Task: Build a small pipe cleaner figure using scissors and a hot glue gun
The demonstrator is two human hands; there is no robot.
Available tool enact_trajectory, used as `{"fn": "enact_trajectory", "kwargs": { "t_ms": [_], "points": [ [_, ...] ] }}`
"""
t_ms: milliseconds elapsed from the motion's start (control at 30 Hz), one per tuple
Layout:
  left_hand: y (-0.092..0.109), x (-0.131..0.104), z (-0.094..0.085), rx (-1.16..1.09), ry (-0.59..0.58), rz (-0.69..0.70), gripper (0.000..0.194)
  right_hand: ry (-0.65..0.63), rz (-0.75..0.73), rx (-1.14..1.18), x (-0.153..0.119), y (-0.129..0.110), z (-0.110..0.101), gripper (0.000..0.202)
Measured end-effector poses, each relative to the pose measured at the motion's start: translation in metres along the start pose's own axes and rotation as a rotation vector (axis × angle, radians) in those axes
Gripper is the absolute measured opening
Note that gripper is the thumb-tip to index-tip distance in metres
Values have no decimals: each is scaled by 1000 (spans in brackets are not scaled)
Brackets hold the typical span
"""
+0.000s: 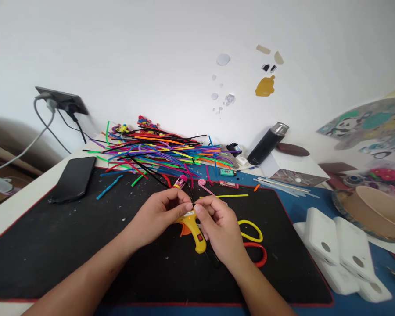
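My left hand (164, 213) and my right hand (217, 224) meet over the middle of the black mat (69, 245). Thumb and forefinger of each are pinched together, tip near tip, around something thin and too small to make out. Directly beneath them lies a yellow glue gun (195, 232) with a red switch on its handle. Scissors with one yellow and one red handle (255, 254) lie beside my right wrist, blades hidden under the hand. Just beyond the fingers are a pink coiled pipe cleaner (202, 182) and a small pink-capped object (180, 181).
Many coloured pipe cleaners (158, 151) are heaped against the wall. A phone (74, 177) lies at left, below a power socket (62, 100). Toward the right are a dark flask (268, 142), clear glue sticks (283, 186), white devices (324, 235) and a beige bowl (382, 210).
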State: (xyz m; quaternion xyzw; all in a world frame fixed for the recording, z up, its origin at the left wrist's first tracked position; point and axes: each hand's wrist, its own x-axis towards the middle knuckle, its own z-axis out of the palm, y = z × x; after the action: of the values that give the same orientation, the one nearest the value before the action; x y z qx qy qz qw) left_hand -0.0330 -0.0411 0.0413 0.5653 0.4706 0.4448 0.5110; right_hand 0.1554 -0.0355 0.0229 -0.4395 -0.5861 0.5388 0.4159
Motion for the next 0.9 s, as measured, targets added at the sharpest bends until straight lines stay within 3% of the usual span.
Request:
{"fn": "enact_trajectory", "kwargs": {
  "t_ms": [167,367,767,900],
  "points": [
    [-2,0,-1,-59,11,-10,32,-1,14,-6,1,-2,0,25],
    [-7,4,-9,-152,154,-21,34,-3,41,48,1,-1,0,28],
    [-9,12,-13,-172,236,-76,45,-4,35,75,2,0,-1,32],
    [-11,12,-15,-178,261,-52,41,-13,35,97,1,0,-1,32]
  ]
}}
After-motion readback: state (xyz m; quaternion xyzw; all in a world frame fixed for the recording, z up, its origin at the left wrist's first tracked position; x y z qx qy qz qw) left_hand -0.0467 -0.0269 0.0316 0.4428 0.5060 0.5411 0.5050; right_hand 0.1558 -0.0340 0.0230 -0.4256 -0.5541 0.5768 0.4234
